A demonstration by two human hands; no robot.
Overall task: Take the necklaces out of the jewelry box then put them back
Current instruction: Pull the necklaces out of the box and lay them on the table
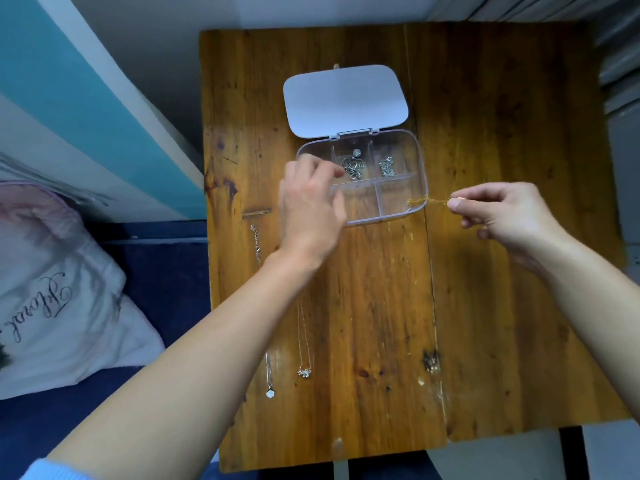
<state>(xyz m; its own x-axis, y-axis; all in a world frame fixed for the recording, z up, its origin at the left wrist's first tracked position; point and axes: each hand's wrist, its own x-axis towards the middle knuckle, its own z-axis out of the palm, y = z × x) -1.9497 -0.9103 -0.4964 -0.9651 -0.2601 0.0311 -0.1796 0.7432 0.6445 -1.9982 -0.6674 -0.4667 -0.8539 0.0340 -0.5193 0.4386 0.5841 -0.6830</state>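
Note:
A clear jewelry box lies open on the wooden table, its white lid folded back. A silver necklace is bunched in the back middle compartment and a smaller silver one in the back right. My right hand pinches a gold chain that stretches over the box's right rim. My left hand hovers over the box's left side with fingers bent and nothing seen in them. Two silver pendant necklaces lie stretched out on the table near my left forearm.
A bed with a white pillow and dark blue sheet sits left of the table. Grey stacked surfaces stand to the right. The table's front edge is close to me.

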